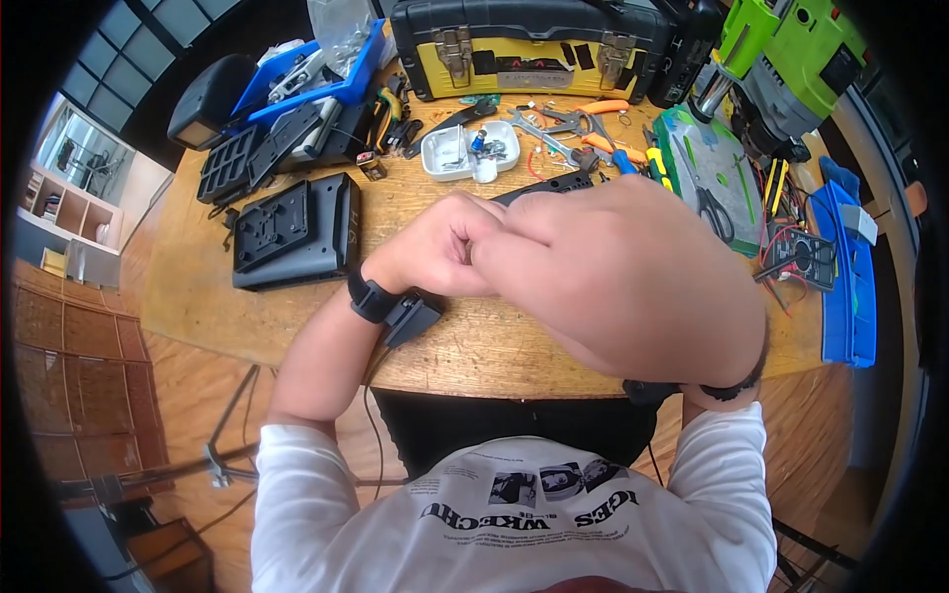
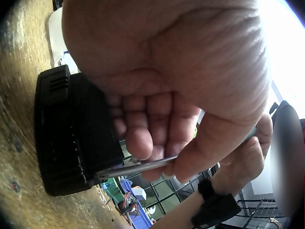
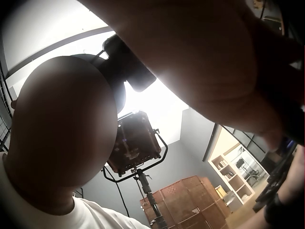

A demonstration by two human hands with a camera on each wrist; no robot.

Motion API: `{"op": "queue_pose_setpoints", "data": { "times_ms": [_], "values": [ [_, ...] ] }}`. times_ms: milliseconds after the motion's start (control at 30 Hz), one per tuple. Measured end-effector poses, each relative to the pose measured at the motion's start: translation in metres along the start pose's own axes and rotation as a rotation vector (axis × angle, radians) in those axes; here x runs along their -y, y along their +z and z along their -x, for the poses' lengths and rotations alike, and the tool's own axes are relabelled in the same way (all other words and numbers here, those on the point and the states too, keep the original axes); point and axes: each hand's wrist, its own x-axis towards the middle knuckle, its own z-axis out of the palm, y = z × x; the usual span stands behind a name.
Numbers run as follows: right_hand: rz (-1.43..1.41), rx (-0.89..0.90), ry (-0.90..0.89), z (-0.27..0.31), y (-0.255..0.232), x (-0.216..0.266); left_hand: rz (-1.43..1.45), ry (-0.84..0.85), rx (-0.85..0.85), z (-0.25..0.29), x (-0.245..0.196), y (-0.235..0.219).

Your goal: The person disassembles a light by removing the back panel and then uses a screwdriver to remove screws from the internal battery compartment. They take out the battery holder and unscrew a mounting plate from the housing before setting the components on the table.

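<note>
The head view is bright, its table (image 1: 474, 364) bowed by wide-angle distortion inside black corners. Glare whitens the left wrist view's upper right; in the right wrist view, overhead glare leaves the right hand (image 3: 205, 57) in deep shadow, the head (image 3: 66, 124) smoothly blurred.

The surroundings are indicating a workshop. A worn wooden bench (image 1: 465, 361) is carrying hand tools and hardware: wrenches (image 1: 544, 136) and orange-handled tools (image 1: 603, 106) are lying towards the far side, and a white case (image 1: 450, 148) is holding small parts close by. A black-and-yellow toolbox (image 1: 509, 77) is standing at the far edge. At the far right, a bright green machine (image 1: 806, 69) is standing on the bench; nearer, a multimeter (image 1: 816, 259) is lying beside a blue bin (image 1: 835, 336). At the far left, a blue tray (image 1: 374, 54) is holding assorted parts.
</note>
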Motion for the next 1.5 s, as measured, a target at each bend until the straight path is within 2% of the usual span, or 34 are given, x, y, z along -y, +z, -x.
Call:
{"op": "queue_pose_setpoints", "data": {
  "times_ms": [67,100,133,267,367,433,467,533,633,700,833,900,1033,1333,1500],
  "values": [
    [0.018,0.037,0.013,-0.002,0.001,-0.001,0.035,0.061,-0.014,-0.003,-0.014,0.004],
    [0.012,-0.030,-0.015,-0.002,0.005,-0.004,0.071,0.122,-0.028,-0.004,-0.020,0.006],
    [0.007,-0.097,-0.043,-0.002,0.007,-0.006,0.070,0.122,-0.027,-0.003,-0.020,0.006],
    [-0.022,-0.093,-0.030,-0.001,0.003,-0.004,0.093,0.055,-0.008,-0.001,-0.013,0.004],
    [-0.039,-0.054,-0.019,0.001,0.001,-0.002,0.008,0.071,0.034,-0.002,-0.007,-0.002],
    [0.035,0.087,0.040,0.002,0.000,-0.001,-0.048,0.096,0.072,-0.002,-0.008,-0.003],
    [0.035,0.087,0.040,0.001,0.001,-0.001,-0.018,0.118,0.071,-0.003,-0.011,-0.002],
    [-0.039,-0.027,-0.010,-0.002,0.002,-0.002,0.013,0.139,0.069,-0.003,-0.012,0.001],
    [-0.070,-0.067,-0.019,-0.002,0.007,-0.003,0.109,0.056,-0.003,-0.001,-0.012,0.004],
    [-0.048,-0.021,-0.006,-0.001,0.010,-0.004,0.074,0.060,0.063,-0.001,-0.013,0.000],
    [-0.008,0.065,0.019,-0.001,0.007,-0.005,0.106,0.066,0.060,-0.002,-0.011,0.000],
    [-0.016,0.046,0.006,0.001,0.009,-0.007,0.018,0.117,0.068,-0.003,-0.013,-0.001],
    [-0.055,-0.023,-0.024,0.002,0.010,-0.009,0.002,0.092,0.054,-0.004,-0.015,0.001],
    [-0.027,0.058,0.003,0.000,0.004,-0.007,-0.004,0.116,0.052,-0.004,-0.016,0.002],
    [-0.059,0.004,-0.017,-0.002,0.006,-0.007,0.036,0.094,0.025,-0.004,-0.019,0.005]
  ]
}}
